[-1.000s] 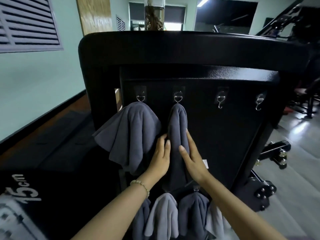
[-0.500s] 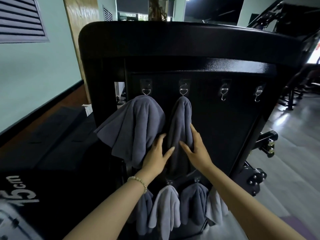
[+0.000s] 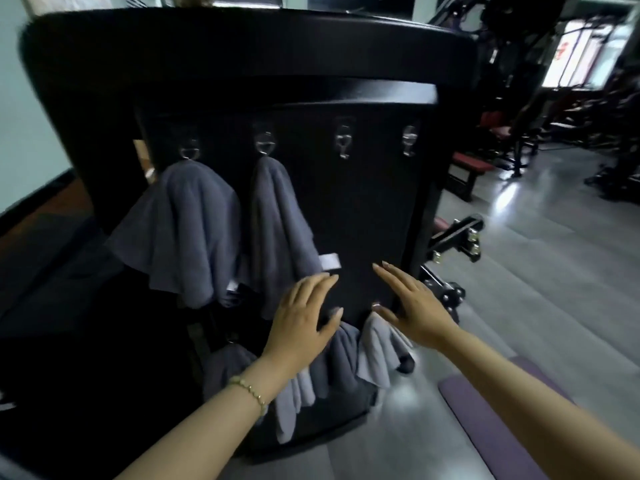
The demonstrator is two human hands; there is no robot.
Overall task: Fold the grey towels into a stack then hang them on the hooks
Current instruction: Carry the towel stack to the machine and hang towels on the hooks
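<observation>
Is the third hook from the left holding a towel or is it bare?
Bare. The third hook shows its metal curve against the black panel, with no cloth on it; the nearest towel hangs one hook left.

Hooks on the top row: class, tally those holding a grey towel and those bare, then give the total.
Hooks with a grey towel: 2
Bare hooks: 2
Total: 4

We're in a gym: weight machines (image 3: 512, 57) crowd the right, a red-padded bench (image 3: 468, 165) sits near them, and a purple mat (image 3: 485, 424) lies on the grey floor (image 3: 554, 268).
</observation>
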